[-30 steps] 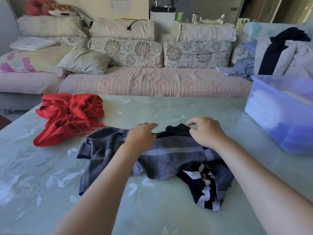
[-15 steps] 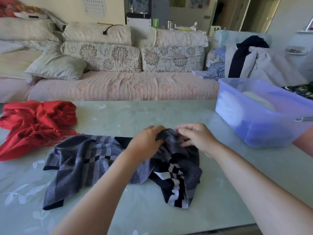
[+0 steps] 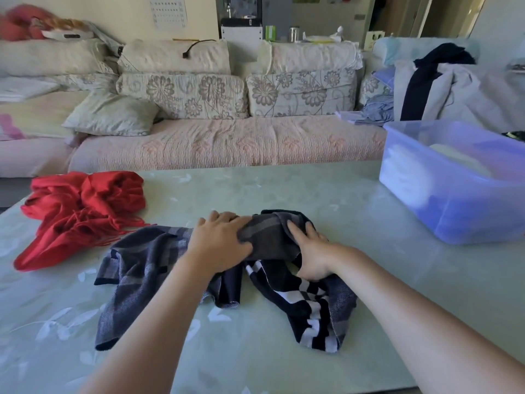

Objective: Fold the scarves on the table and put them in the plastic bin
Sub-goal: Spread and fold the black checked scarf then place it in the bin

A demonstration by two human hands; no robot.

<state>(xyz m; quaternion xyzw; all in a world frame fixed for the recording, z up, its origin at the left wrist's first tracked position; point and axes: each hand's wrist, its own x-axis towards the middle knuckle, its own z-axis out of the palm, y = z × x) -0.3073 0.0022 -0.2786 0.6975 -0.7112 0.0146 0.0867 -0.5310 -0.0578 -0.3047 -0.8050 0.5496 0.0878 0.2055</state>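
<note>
A dark plaid scarf (image 3: 147, 268) with navy and white stripes at one end lies crumpled on the pale green table (image 3: 284, 191). My left hand (image 3: 218, 241) rests on the scarf's middle and holds a bunched fold between thumb and fingers. My right hand (image 3: 311, 253) holds the same fold from the right, its thumb down by the striped end (image 3: 309, 311). A red fringed scarf (image 3: 82, 211) lies crumpled at the table's left. The translucent blue plastic bin (image 3: 454, 211) stands at the right, with pale folded fabric inside.
A sofa (image 3: 227, 143) with floral cushions runs behind the table's far edge. Clothes are heaped on a seat (image 3: 443, 89) behind the bin. The table's near edge shows at the bottom right.
The view has swung back left. My hands have drawn slightly apart along the dark scarf's fold, and the right hand now lies lower, beside the striped end.
</note>
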